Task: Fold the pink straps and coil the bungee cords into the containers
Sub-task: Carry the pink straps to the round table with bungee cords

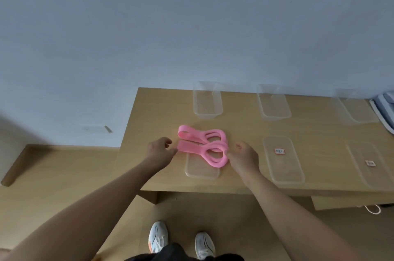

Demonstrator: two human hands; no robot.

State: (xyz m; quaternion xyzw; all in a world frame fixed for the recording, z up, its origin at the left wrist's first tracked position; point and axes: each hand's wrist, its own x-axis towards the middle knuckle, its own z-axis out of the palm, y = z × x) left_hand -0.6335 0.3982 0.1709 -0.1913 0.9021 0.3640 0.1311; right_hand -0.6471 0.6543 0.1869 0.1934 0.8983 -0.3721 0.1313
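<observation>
Head view. Two pink straps (190,147) lie side by side on the table (162,111). Their looped ends overhang the far edge of a flat clear container (201,172), but the straps are not inside it.

The left hand (160,152) is just left of that container. Its fingers are curled, with thumb and forefinger closing on the nearer strap's plain end. The right hand (243,158) is just right of the container, with fingers curled against the loop end. Whether it actually grips cannot be told.

Risks:
- The straps look springy, so a fold released early is likely to reopen.
- Dragging one strap may pull the other along with it.
- The light container beneath could slide or tip under uneven pressure.
- An open container (207,103) stands well beyond the flat one, so a carried fold may loosen on the way to it.
</observation>
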